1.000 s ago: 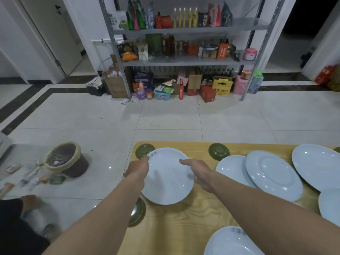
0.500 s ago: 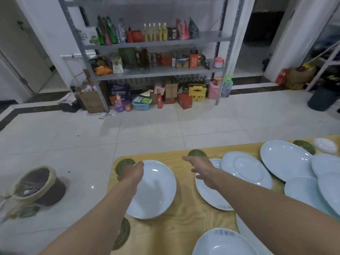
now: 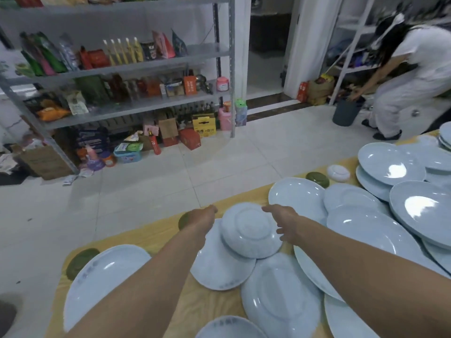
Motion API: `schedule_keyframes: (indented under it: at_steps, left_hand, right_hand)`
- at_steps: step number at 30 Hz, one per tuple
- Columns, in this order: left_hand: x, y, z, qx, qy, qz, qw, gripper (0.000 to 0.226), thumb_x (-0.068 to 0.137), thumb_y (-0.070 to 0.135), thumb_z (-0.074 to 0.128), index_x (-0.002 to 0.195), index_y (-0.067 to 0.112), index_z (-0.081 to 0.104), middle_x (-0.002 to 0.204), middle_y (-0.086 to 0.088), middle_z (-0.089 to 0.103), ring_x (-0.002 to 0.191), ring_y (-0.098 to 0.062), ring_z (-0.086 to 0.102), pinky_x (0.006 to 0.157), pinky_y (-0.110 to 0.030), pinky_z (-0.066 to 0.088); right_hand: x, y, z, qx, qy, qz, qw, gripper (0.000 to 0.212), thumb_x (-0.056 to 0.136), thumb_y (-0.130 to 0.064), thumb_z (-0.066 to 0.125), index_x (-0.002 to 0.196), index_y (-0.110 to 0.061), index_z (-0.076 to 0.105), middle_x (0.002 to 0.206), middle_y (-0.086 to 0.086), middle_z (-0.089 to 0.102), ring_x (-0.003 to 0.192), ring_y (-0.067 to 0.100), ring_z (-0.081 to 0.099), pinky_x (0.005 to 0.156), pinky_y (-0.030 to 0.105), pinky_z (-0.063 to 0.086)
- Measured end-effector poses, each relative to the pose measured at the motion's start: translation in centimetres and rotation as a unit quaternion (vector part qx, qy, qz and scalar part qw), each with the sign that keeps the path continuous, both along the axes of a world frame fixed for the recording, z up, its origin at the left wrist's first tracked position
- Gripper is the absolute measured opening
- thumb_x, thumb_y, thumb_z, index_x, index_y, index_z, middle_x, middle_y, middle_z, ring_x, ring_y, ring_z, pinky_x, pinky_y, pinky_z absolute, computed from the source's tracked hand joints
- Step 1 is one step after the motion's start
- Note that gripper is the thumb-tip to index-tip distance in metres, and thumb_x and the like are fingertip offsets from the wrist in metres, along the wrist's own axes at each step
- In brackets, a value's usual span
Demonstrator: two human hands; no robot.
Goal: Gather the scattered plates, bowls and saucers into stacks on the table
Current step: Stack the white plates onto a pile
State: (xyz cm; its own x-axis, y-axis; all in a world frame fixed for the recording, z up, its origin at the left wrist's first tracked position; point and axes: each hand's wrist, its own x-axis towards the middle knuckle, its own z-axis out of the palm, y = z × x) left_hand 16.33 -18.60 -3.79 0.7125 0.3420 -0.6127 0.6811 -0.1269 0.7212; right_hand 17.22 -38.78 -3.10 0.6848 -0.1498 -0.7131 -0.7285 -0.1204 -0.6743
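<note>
Pale blue plates crowd the wooden table [image 3: 156,237]. My left hand [image 3: 203,215] grips the far left rim of a wide plate [image 3: 219,267] with dark lettering on its rim. On that plate lies a smaller plate [image 3: 250,230], turned bottom up. My right hand [image 3: 284,224] holds its right edge, thumb on top and fingers curled at the rim. More plates overlap at the right [image 3: 366,230] and near me [image 3: 102,274]. Small green saucers sit at the table's far edge [image 3: 317,179] and left edge [image 3: 81,262]. A small white dish [image 3: 338,173] stands beside the far green one.
Beyond the table is tiled floor [image 3: 146,191] and a metal shelf rack [image 3: 127,67] full of packets, with boxes under it. At the far right a person in white [image 3: 410,76] bends over a dark bucket [image 3: 346,113].
The view has swung right. My left hand carried its plate rightward among the other plates. My right hand left that plate, and a smaller upturned plate it now holds lies on top.
</note>
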Motion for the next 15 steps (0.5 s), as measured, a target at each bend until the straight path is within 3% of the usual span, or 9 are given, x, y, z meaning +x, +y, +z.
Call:
schedule_keyframes:
  at_steps: [2,5,11,15]
  left_hand:
    - [0.9,-1.7,-1.1,-0.009,0.022,0.0,1.0,0.03,0.091,0.033,0.058,0.1,0.005,0.056,0.099,-0.007,0.059,0.087,-0.025,0.059,0.083,-0.036,0.049]
    - [2.1,-3.5,-2.5,-0.018,0.044,-0.011,0.999,0.041,0.094,0.029,0.056,0.126,0.004,0.051,0.125,-0.012,0.054,0.112,-0.03,0.055,0.088,-0.037,0.044]
    - [4.9,-4.7,-5.6,-0.004,0.066,-0.027,0.997,0.047,0.094,0.026,0.057,0.134,0.004,0.046,0.114,-0.009,0.046,0.101,-0.03,0.046,0.082,-0.036,0.04]
    - [6.1,-4.7,-7.3,0.02,0.085,-0.028,0.996,0.05,0.092,0.024,0.061,0.134,0.004,0.047,0.13,-0.013,0.05,0.106,-0.032,0.048,0.081,-0.037,0.042]
  right_hand:
    - [0.8,-0.9,-1.0,0.009,0.009,0.0,1.0,0.061,0.093,-0.031,0.064,0.143,-0.006,0.04,0.127,0.012,0.043,0.114,0.031,0.044,0.105,0.041,0.036]
    - [1.9,-1.7,-2.2,0.008,0.024,0.004,1.0,0.059,0.094,-0.027,0.062,0.144,-0.006,0.039,0.145,0.013,0.041,0.129,0.035,0.041,0.104,0.04,0.035]
    - [4.8,-2.1,-4.5,-0.006,0.047,0.016,0.999,0.058,0.095,-0.023,0.06,0.144,-0.003,0.036,0.147,0.015,0.04,0.133,0.034,0.04,0.103,0.04,0.035]
    - [6.5,-1.6,-6.6,-0.06,0.061,0.049,0.995,0.058,0.092,-0.024,0.062,0.141,-0.001,0.039,0.125,0.014,0.051,0.112,0.034,0.05,0.089,0.037,0.04]
